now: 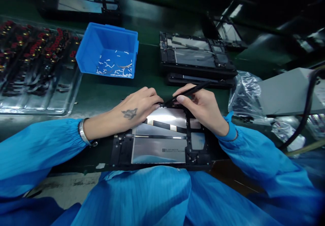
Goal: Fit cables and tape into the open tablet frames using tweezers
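An opened tablet chassis (157,144) lies flat on the green bench directly in front of the person, its shiny inner panels facing up. The left hand (134,109) rests on the far edge of the chassis, fingers curled and pinched down at a spot near the middle of that edge; whether anything is caught between the fingertips cannot be told. The right hand (203,109) is closed around thin black tweezers (189,92), held like a pen, with the tip meeting the left fingertips at that same spot.

Far left of the hands stands a blue bin (109,49) (small white scraps litter its floor). A clear tray of small parts (35,70) lies at the left edge, and two more open chassis (195,55) sit stacked beyond the right hand. A crumpled plastic bag (245,94) lies to the right.
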A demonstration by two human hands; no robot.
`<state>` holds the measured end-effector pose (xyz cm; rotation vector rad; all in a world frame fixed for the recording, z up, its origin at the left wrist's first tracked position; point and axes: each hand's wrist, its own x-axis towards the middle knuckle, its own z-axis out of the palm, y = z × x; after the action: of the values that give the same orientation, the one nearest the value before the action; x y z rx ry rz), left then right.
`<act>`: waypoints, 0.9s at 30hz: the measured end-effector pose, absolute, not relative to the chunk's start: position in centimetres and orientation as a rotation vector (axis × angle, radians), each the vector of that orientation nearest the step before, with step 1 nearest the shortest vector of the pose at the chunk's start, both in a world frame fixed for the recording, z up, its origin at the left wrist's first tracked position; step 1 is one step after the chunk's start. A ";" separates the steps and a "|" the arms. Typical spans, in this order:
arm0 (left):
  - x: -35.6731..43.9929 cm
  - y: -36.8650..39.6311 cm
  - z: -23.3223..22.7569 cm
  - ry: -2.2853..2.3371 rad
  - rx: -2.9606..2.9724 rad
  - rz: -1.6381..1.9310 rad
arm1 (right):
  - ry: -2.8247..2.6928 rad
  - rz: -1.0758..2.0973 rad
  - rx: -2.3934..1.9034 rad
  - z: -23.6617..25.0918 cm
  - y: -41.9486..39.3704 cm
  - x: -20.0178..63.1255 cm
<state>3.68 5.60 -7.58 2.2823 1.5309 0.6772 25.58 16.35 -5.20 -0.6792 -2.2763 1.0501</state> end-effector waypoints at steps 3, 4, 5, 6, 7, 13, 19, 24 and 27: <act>3.6 5.6 -7.6 1.532 2.293 0.680 | -2.278 1.037 -0.667 -5.2 16.3 25.6; 3.6 5.6 -7.6 1.534 2.292 0.677 | -2.281 1.034 -0.665 -5.2 16.2 25.5; 3.7 5.6 -7.5 1.537 2.289 0.670 | -2.284 1.034 -0.665 -5.2 16.2 25.5; 3.7 5.6 -7.4 1.541 2.284 0.669 | -2.290 1.034 -0.665 -5.2 16.2 25.4; 3.7 5.6 -7.4 1.542 2.281 0.672 | -2.296 1.033 -0.663 -5.3 16.2 25.4; 3.8 5.6 -7.3 1.530 2.281 0.675 | -2.307 1.036 -0.653 -5.3 16.2 25.2; 3.6 5.5 -7.3 1.538 2.291 0.675 | -2.236 1.074 -0.699 -5.4 16.2 25.5; 3.5 5.7 -7.8 1.528 2.291 0.698 | -2.105 1.205 -0.731 -5.5 16.2 25.3; 4.1 5.5 -8.2 1.570 2.298 0.695 | -2.057 1.252 -0.740 -5.6 16.2 25.2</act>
<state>4.05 5.49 -8.16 2.2975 1.5695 0.6948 25.23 16.23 -5.58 -0.7398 -2.0569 1.2521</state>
